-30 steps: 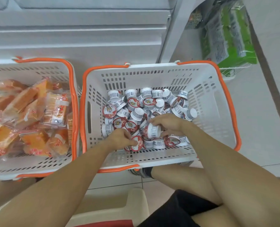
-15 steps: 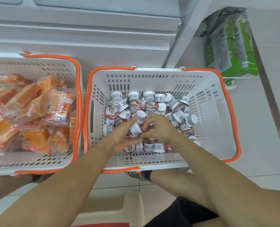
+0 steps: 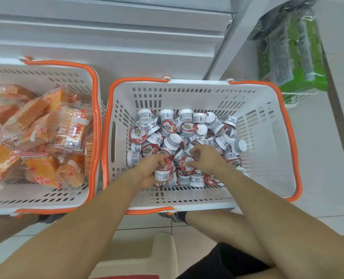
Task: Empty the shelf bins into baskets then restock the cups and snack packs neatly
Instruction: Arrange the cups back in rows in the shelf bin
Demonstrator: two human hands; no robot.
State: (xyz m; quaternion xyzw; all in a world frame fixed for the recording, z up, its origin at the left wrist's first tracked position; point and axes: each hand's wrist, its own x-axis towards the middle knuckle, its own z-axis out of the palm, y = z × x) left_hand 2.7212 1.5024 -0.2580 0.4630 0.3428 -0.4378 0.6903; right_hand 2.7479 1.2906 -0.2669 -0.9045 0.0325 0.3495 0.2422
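— What are we seeing of the person here?

— We are looking down at two bare forearms, no sleeves reaching them, and a left hand (image 3: 150,171) and right hand (image 3: 204,158) wearing no gloves, rings or watch.

— And lower down?

— We are catching black shorts (image 3: 223,262) at the bottom edge, bare legs below them, a dark sock (image 3: 182,216) and a grey shoe (image 3: 172,216).

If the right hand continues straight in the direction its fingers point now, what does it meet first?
Probably the red-lidded cup right at the fingertips of the right hand, which points left towards the left hand and the cup that hand grips. Depth is unclear.
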